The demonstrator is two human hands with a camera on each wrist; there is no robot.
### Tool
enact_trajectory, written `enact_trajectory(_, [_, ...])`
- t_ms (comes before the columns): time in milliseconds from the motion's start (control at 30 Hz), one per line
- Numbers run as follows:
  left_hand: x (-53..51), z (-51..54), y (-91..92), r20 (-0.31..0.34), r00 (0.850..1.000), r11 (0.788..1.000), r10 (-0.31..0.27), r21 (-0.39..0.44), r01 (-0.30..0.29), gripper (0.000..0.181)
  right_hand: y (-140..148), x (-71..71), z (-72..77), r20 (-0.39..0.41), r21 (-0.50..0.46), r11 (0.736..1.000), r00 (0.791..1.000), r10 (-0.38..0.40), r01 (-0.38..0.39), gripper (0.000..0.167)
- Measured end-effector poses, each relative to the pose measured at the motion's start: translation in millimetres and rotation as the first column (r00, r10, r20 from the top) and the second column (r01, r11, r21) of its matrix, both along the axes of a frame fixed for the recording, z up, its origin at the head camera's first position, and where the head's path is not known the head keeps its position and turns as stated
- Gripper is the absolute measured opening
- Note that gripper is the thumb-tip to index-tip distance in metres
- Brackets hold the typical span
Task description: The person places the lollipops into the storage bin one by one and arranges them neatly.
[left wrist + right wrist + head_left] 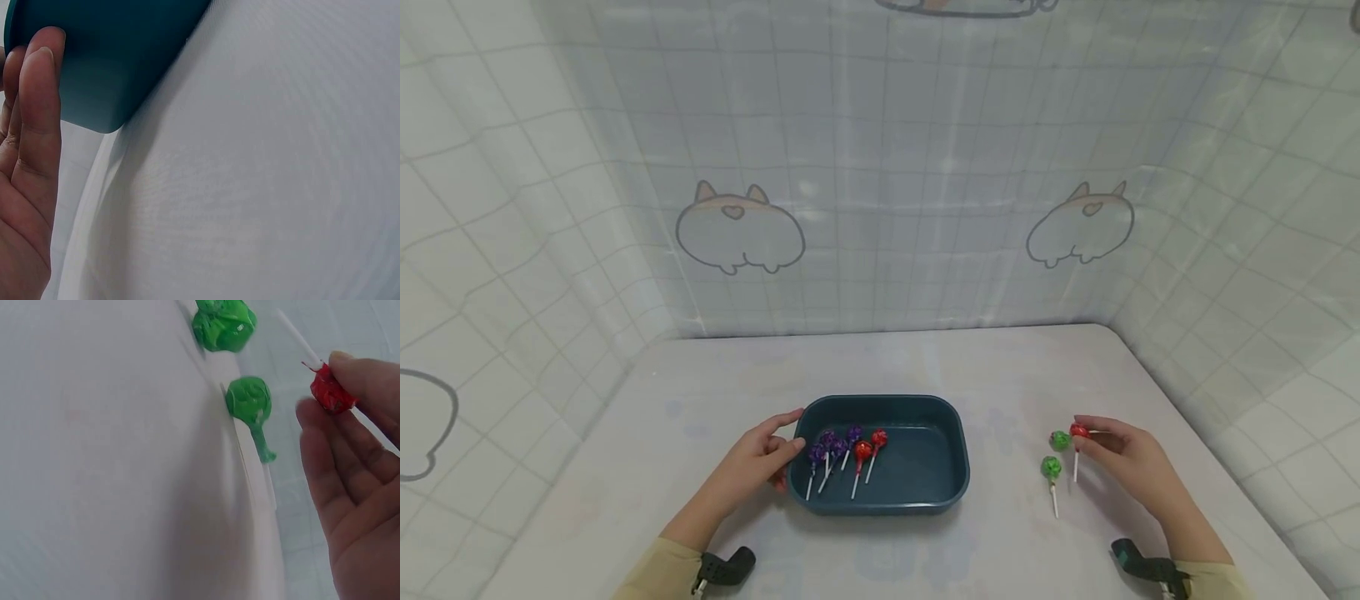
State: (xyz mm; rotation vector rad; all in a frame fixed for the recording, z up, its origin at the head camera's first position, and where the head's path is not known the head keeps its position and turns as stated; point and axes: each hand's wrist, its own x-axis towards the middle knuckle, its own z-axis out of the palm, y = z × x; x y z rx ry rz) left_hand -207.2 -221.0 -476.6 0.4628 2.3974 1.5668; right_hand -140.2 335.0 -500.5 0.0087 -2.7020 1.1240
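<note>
In the head view, my left hand (754, 462) holds the left wall of a dark teal tray (917, 506), its thumb at the rim. The left wrist view shows straight fingers (40, 94) against the tray's outer side. Inside, at the left, lie several purple lollipops (839, 448) and two red lollipops (862, 451). On the right, my right hand (1138, 467) pinches another red lollipop (331, 390) by its wrapped head, the white stick pointing away from the palm. Two green lollipops (1052, 468) lie on the table just left of that hand.
The pale table (730, 367) has rounded far corners. White curtains with a grid and animal drawings hang behind (910, 208) and along both sides. Each wrist wears a dark strap-on device (730, 568).
</note>
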Motion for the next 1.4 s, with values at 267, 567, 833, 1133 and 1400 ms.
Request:
enact_trajectory(267, [-0.7,3.6,1.3,-0.015,1.0,1.0,-0.012,0.007,0.012,0.062,-8.8,-3.1,11.9,-0.015,0.0,1.0,1.0,-0.006,0.006,0.046])
enact_trajectory(567, [-0.5,-0.5,-0.5,-0.001,1.0,1.0,0.006,0.006,-0.006,0.062,-20.9,-10.2,31.6,0.003,-0.036,0.998,0.998,0.061,-0.061,0.044])
enact_trajectory(833, [-0.8,-2.6,-1.2,-0.016,1.0,1.0,-0.008,0.007,0.008,0.061,-33.3,-21.1,41.1,0.009,-0.111,0.982,0.988,0.157,-0.155,0.041])
enact_trajectory(1133, [1.6,-1.1,-0.8,-0.026,1.0,1.0,-0.012,-0.006,0.011,0.061,-63.9,-35.9,47.9,0.012,-0.18,0.956,0.972,0.237,-0.231,0.039])
enact_trajectory(1400, [2.5,2.7,0.1,-0.011,1.0,1.0,-0.013,0.013,0.013,0.061,-95.5,-48.4,55.6,-0.001,-0.143,0.942,0.952,0.306,-0.303,0.039])
